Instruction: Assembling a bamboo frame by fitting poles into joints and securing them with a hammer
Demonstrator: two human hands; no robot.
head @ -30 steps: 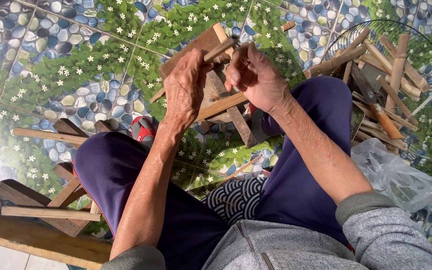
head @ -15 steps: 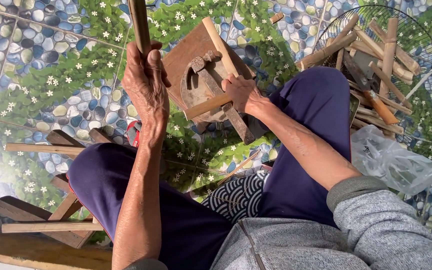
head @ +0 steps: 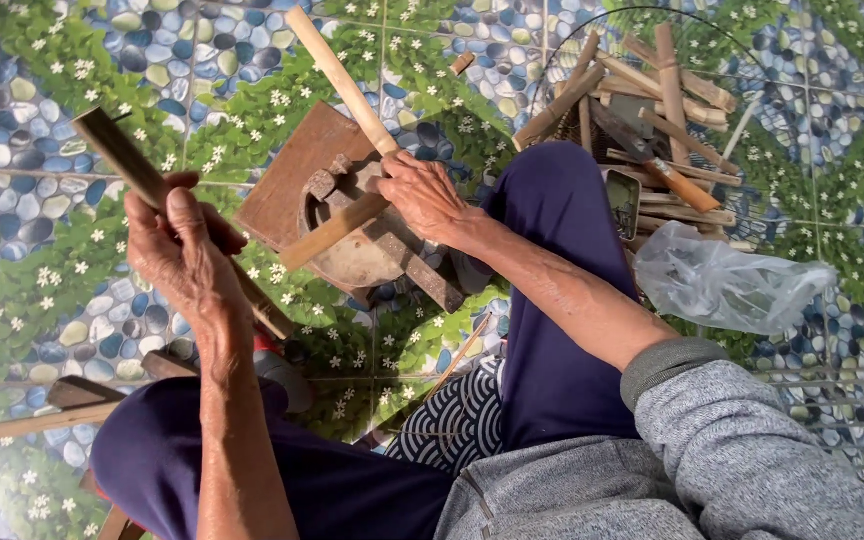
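My left hand grips one dark wooden stick, raised over open tiled floor at left. My right hand rests on the wooden block, fingers closed around one pale stick; another lies across it. A wire basket of many sticks and one plastic bag crowd the right side.

left hand raised, fingers seemingly curled
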